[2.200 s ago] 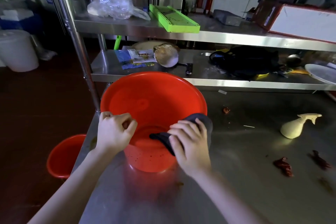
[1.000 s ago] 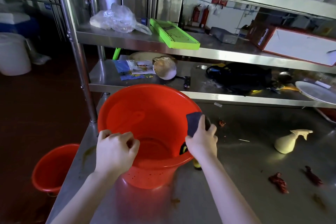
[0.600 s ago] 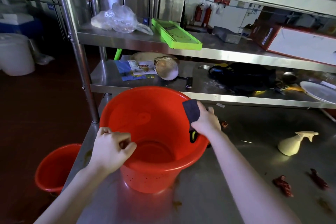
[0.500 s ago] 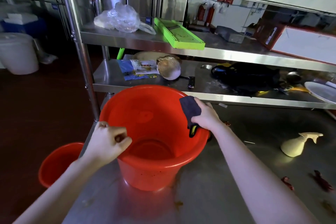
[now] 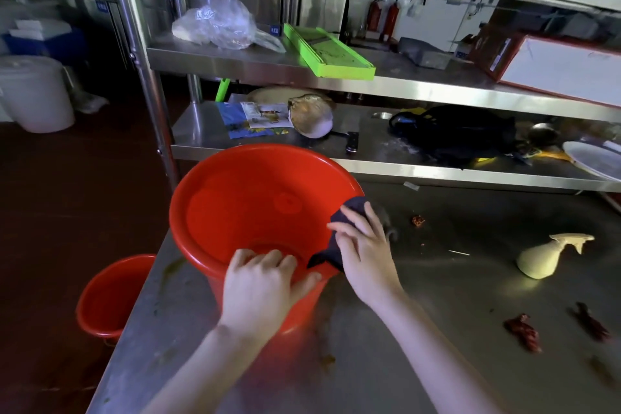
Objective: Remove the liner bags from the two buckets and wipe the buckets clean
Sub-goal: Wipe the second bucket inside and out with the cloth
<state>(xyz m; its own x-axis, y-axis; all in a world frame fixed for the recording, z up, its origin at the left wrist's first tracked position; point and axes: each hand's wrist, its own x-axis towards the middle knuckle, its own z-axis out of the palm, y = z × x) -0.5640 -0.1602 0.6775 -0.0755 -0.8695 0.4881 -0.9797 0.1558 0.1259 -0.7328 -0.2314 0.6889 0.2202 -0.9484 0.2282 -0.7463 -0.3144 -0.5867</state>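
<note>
Red plastic bucket (image 5: 255,198) stands at the worktop's (image 5: 437,312) left edge, with no liner visible inside. Left hand (image 5: 262,286) grips the near rim, fingers curled inside and thumb outside. Right hand (image 5: 363,245), fingers spread, presses a dark soft cloth (image 5: 351,210) on the right rim. Advice: brace firmly and wipe the smooth, glossy, tapered wall in overlapping passes, rim to base. Second bucket (image 5: 111,296) sits on the floor

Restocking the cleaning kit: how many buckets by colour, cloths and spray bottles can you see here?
Red buckets: 2
White bucket: 1
Dark cloth: 1
Spray bottle: 1
Total: 5
</note>
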